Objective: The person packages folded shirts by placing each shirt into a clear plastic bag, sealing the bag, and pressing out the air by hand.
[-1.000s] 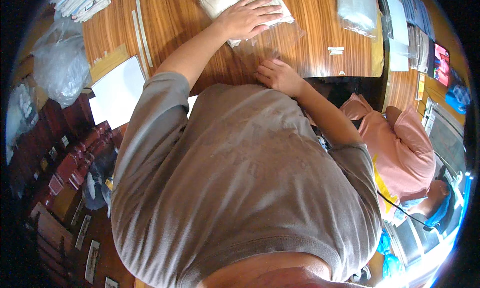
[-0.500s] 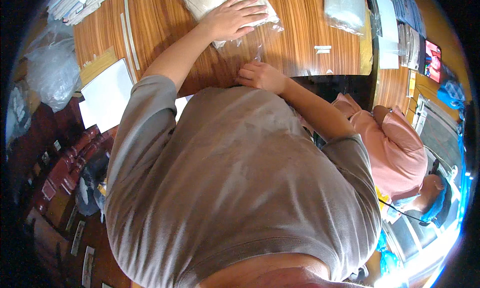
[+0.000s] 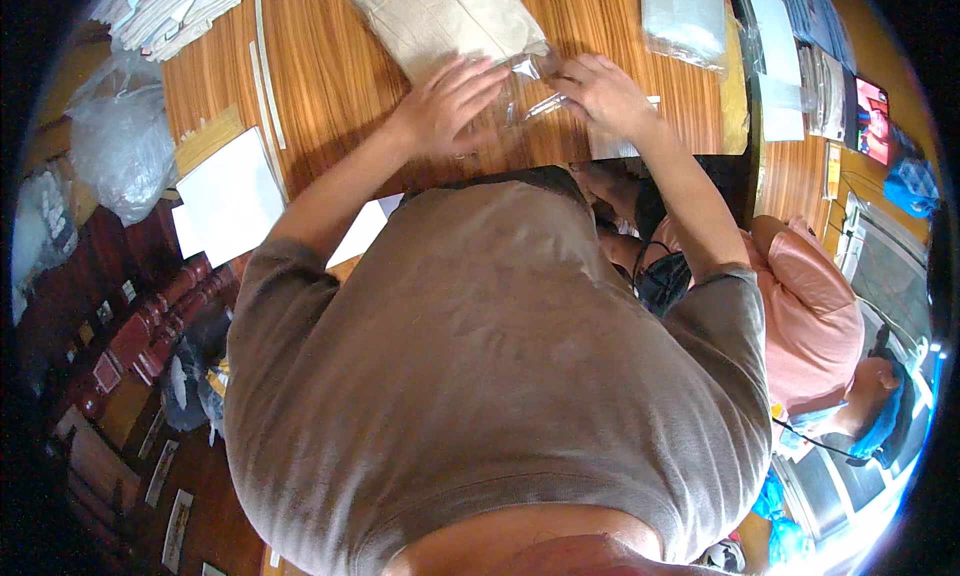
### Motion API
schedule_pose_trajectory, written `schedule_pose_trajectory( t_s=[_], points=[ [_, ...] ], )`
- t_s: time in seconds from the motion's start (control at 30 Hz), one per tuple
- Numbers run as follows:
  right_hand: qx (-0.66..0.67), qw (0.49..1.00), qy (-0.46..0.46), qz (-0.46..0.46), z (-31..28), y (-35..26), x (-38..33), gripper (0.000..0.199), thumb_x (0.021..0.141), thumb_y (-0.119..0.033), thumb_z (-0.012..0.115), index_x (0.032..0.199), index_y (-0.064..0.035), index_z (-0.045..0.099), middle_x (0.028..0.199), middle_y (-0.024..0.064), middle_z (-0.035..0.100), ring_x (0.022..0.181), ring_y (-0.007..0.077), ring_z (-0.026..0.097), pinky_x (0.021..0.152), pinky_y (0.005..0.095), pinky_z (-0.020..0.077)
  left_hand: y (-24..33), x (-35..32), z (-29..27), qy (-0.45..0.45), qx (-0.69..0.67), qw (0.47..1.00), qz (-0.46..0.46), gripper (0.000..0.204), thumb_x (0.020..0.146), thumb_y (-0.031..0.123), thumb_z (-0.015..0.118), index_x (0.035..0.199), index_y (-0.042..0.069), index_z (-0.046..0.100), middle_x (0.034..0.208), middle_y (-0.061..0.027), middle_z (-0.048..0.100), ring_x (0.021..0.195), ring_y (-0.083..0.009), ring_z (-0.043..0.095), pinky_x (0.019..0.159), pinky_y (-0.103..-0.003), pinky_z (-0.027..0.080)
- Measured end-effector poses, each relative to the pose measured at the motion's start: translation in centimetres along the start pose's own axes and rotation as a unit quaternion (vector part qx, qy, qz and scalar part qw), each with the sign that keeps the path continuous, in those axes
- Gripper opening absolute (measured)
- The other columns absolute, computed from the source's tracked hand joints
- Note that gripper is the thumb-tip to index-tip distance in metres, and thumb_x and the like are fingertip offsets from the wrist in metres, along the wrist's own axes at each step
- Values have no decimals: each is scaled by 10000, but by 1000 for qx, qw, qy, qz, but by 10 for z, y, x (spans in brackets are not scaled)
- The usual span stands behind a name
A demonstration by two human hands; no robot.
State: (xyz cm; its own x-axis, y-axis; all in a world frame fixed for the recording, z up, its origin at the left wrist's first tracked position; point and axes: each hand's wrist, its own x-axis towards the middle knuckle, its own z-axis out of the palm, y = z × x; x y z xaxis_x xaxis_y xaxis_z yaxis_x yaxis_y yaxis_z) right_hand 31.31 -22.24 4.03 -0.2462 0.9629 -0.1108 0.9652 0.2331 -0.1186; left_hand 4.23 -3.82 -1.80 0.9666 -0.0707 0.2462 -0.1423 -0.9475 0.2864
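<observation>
A folded beige garment (image 3: 455,21) lies inside a clear plastic bag (image 3: 525,68) on the wood-grain table. My left hand (image 3: 450,106) is by the near edge of this package, its fingers stretched out and slightly blurred, the tips touching the bag. To its right, my right hand (image 3: 605,96) has its fingers bent and pinched on the bag's loose clear flap, at the package's near right corner. Part of the flap between the hands is crumpled and shiny.
Stacked folded garments (image 3: 180,11) sit at the far left, above hanging clear plastic bags (image 3: 120,166). White paper sheets (image 3: 235,201) lie at the table's left edge. Another clear-wrapped package (image 3: 683,21) is at the far right. A person in a pink shirt (image 3: 805,301) sits close on my right.
My left hand has slid back off the garment's top to its near edge. My right hand has moved from the table's near edge up and right to the bag's flap.
</observation>
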Motion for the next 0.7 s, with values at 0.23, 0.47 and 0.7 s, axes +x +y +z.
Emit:
schedule_pose_trajectory(
  t_s=[0.23, 0.47, 0.7],
  points=[
    [116, 984, 135, -17, 31, 12, -19, 128, 858, -162, 761, 961, -88, 746, 1090, 51, 707, 1067, 274, 640, 959, 402, 520, 70, -62, 16, -92, 79, 988, -95, 662, 953, 403, 657, 1507, 79, 498, 1648, -49, 417, 1540, -244, 356, 1267, -482, 257],
    [320, 904, 269, 94, 24, -18, -21, 94, 846, -37, 792, 898, -56, 716, 1015, 76, 734, 986, 262, 687, 925, 375, 535, 90, -70, 14, 72, -143, 972, -170, 294, 980, 164, 656, 1258, 83, 709, 1334, -81, 704, 1292, -280, 631, 1121, -436, 469],
    [560, 682, 355, 309, 51, -17, 87, 214, 1023, -201, 685, 1020, 12, 660, 940, 103, 722, 894, 142, 673, 787, 290, 531, 33, -16, 0, 405, -408, 651, -496, 265, 1073, 179, 585, 982, -11, 745, 953, -109, 783, 838, -160, 725, 761, -301, 559]
  ],
)
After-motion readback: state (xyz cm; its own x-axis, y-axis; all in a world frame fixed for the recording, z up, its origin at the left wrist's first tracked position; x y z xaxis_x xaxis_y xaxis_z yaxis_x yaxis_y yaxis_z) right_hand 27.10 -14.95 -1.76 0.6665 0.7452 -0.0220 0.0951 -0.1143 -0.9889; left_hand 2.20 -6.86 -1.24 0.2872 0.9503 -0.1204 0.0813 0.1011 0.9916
